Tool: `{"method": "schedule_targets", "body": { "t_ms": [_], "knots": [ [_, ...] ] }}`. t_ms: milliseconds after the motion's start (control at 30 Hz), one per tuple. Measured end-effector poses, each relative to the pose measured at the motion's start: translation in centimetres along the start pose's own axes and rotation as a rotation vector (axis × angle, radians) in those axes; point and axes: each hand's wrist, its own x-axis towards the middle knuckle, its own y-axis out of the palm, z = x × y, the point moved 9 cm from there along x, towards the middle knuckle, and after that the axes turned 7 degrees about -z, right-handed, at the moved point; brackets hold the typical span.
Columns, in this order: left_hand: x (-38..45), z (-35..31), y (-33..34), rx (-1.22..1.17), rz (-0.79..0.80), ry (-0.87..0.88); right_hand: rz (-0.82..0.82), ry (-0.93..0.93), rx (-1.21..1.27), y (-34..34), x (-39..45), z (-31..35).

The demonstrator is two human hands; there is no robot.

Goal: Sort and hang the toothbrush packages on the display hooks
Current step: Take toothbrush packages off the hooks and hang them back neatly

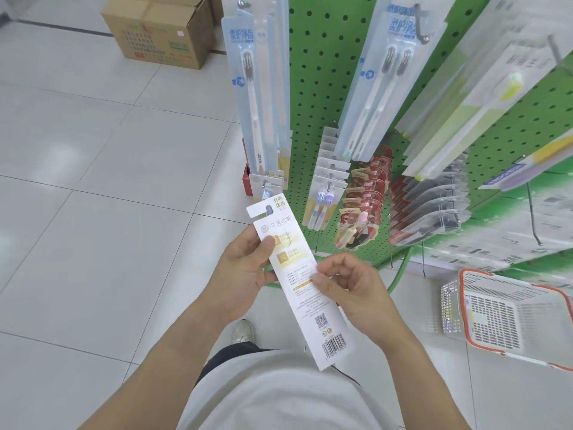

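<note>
Both hands [245, 268] [356, 293] pinch the package's [305, 293] long edges.

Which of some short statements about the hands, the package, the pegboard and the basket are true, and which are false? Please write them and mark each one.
1. Both hands hold one white toothbrush package. True: the left hand grips its upper part, the right hand pinches its middle.
2. The package shows its printed back, with a barcode at the lower end. True.
3. The held package already hangs on a hook. False: it is in the hands, in front of the green pegboard.
4. The white basket with the orange rim hangs on the pegboard. False: it sits on the floor at the right.
5. A cardboard box stands on the floor at the upper left. True.
</note>
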Motion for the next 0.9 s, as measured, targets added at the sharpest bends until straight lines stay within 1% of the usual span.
{"method": "schedule_targets", "body": {
  "t_ms": [133, 267, 433, 633, 733, 800, 900],
  "knots": [
    [-0.2, -0.2, 0.5, -0.038, 0.03, -0.003, 0.004, -0.016, 0.097, -0.2, 0.0, -0.2],
    [-0.3, -0.5, 0.4, 0.019, 0.014, 0.014, 0.012, 0.017, 0.175, 0.1, 0.0, -0.5],
    [-0.4, -1.3, -0.4, 0.15, -0.066, 0.058, -0.01, 0.031, 0.149, -0.4, 0.0, -0.7],
    [-1.5, -2.1, 0.8, 0.149, -0.021, 0.095, 0.006, 0.117, 0.126, -0.6, 0.2, -1.3],
    [-2.0, -2.3, 1.2, 0.161, -0.006, 0.113, 0.002, 0.129, 0.135, -0.7, 0.1, -1.3],
    [-2.2, -2.4, 1.1, 0.196, -0.045, 0.134, -0.002, 0.122, 0.131, -0.8, 0.1, -1.4],
    [-2.1, -2.3, 0.1, 0.301, -0.158, 0.178, -0.006, 0.113, 0.097, -0.9, 0.1, -1.4]
  ]
}}
